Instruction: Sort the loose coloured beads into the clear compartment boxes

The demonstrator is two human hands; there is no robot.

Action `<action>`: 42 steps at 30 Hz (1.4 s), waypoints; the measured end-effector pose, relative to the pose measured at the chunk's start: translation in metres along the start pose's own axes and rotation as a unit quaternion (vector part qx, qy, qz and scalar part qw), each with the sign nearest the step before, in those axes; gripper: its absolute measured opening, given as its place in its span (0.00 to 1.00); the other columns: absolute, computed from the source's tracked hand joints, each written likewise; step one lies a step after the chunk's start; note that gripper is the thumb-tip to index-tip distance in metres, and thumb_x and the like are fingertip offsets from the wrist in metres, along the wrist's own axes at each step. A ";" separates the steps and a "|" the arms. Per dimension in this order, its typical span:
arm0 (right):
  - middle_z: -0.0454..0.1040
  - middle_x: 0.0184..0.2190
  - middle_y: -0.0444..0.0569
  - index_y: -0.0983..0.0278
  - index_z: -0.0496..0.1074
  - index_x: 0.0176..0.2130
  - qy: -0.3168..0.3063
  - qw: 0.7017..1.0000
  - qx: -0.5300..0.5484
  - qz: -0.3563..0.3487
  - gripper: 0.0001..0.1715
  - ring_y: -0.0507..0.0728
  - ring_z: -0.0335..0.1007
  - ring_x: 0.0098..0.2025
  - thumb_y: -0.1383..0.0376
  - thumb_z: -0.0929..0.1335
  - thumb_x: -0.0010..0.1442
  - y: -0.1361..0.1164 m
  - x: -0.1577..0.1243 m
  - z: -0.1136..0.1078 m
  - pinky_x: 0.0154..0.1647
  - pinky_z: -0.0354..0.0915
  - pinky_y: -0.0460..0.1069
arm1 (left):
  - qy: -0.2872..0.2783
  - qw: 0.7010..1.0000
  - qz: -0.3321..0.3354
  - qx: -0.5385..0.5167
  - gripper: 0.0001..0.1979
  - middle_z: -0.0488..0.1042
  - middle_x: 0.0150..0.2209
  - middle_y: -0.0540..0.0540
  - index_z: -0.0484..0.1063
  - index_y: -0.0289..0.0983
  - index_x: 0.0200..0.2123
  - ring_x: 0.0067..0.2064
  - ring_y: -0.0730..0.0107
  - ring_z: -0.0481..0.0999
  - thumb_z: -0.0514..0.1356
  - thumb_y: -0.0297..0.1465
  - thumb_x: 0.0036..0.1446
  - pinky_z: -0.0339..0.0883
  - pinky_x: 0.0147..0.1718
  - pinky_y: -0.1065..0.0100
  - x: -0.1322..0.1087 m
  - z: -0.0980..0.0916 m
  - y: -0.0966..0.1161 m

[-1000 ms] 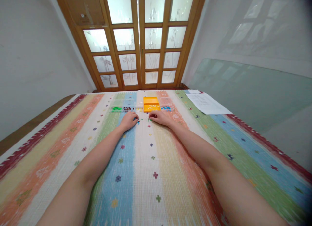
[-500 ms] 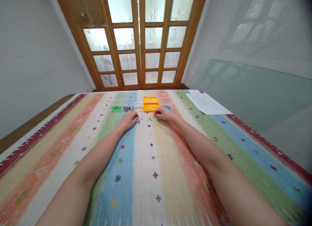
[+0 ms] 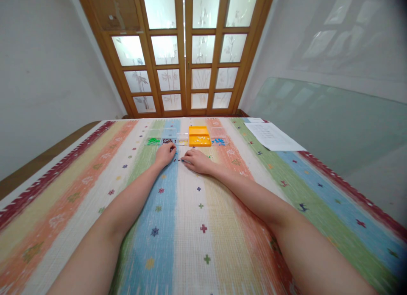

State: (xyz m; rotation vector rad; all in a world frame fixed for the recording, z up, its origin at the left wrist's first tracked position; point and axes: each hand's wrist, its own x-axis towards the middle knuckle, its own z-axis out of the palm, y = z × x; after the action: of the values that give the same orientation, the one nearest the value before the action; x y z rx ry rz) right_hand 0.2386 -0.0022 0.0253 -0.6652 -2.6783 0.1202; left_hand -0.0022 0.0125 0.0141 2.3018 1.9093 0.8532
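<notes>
My left hand (image 3: 165, 155) rests on the striped tablecloth just in front of a clear box of dark brown pieces (image 3: 168, 141). Its fingers are curled and pinched together; whatever is between them is too small to make out. To its right, my right hand (image 3: 196, 161) lies low over the cloth, fingertips pressed together and pointing left at a few tiny dark pieces (image 3: 179, 160). What it may hold is hidden. Behind it stands an open yellow box (image 3: 199, 144) with small white pieces inside. Tiny green pieces (image 3: 209, 157) show beside its wrist.
Clear boxes hold green pieces (image 3: 154, 140), yellow pieces (image 3: 183, 142) and blue pieces (image 3: 218, 141) in a row with the yellow box. Paper sheets (image 3: 273, 136) lie at the far right. A glass-paned wooden door (image 3: 187, 53) stands beyond the table.
My right hand has moved left and nearer to me, from in front of the yellow box toward the left hand. My left hand has shifted slightly left and away.
</notes>
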 end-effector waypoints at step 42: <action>0.80 0.37 0.52 0.61 0.77 0.42 0.324 0.870 0.058 0.368 0.10 0.61 0.74 0.37 0.62 0.66 0.65 0.136 -0.046 -0.021 0.42 0.68 0.53 | -0.007 0.995 -0.001 -0.104 0.05 0.82 0.40 0.46 0.76 0.41 0.40 0.40 0.61 0.78 0.60 0.30 0.62 0.68 0.42 0.64 0.000 0.006 -0.001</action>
State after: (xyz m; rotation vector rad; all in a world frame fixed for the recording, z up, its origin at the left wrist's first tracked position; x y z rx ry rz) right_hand 0.3428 0.0963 0.0065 -1.3691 -1.6613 0.2085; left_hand -0.0011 0.0150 0.0091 2.1784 1.7256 0.9823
